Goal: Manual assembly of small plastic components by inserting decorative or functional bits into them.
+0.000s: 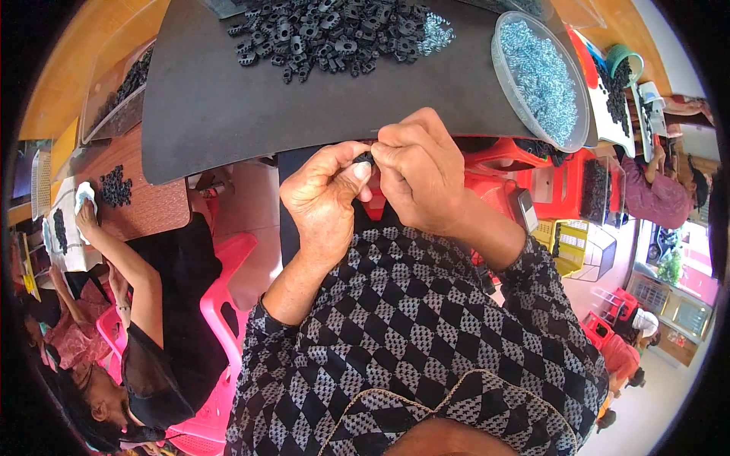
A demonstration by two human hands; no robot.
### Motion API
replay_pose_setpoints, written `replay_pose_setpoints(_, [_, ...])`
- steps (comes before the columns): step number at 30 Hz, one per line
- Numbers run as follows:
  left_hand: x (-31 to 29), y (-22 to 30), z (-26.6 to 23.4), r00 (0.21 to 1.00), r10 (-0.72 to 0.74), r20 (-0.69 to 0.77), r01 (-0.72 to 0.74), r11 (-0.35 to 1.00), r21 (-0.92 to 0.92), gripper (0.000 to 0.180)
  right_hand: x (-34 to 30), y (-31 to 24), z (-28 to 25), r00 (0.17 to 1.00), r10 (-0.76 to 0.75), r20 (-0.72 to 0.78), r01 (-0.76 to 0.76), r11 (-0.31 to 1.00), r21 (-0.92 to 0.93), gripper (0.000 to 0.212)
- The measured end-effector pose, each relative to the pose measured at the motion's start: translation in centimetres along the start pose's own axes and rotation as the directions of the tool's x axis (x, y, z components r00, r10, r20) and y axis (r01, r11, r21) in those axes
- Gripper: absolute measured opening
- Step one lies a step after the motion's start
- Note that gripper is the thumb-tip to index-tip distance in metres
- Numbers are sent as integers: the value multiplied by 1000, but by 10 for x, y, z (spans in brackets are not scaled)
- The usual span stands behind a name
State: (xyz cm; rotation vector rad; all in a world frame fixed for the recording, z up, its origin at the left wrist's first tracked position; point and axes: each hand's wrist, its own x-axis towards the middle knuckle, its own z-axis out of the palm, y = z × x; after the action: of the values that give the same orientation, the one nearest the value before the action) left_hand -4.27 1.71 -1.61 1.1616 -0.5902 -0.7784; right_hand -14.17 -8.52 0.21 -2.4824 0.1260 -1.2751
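Observation:
My left hand (323,197) pinches a small black plastic piece (365,158) between thumb and forefinger, just off the near edge of the dark table mat (228,114). Right beside it, my right hand (422,171) is closed, its thumb and forefinger pressed together against the piece. Whatever those fingertips hold is hidden. Farther off on the mat lies a heap of black plastic parts (327,34) with holes in them. Next to the heap is a little pile of shiny metal springs (436,34). A round clear tub (498,61) at the right is full of similar springs.
To the left, a person (144,281) sits on a pink chair (224,334) at a brown table (152,209) with black parts. Red plastic stools (551,186) and a yellow crate (570,247) stand at the right. More people (661,190) sit farther right.

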Motion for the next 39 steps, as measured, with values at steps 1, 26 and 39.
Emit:
replay_pose_setpoints(1, [1, -1, 0, 1000, 0, 1, 0, 1000, 1, 17, 0, -1, 0, 1000, 1, -1, -1, 1000, 0, 31])
replay_pose_setpoints(26, [10, 4, -9, 993, -32, 114, 61, 962, -264, 17, 3, -12, 8, 793, 608, -30, -493, 670, 555, 19])
replay_pose_setpoints(39, [3, 1, -9, 998, 18, 63, -9, 990, -142, 19, 1, -8, 4, 942, 329, -64, -310, 927, 212, 26])
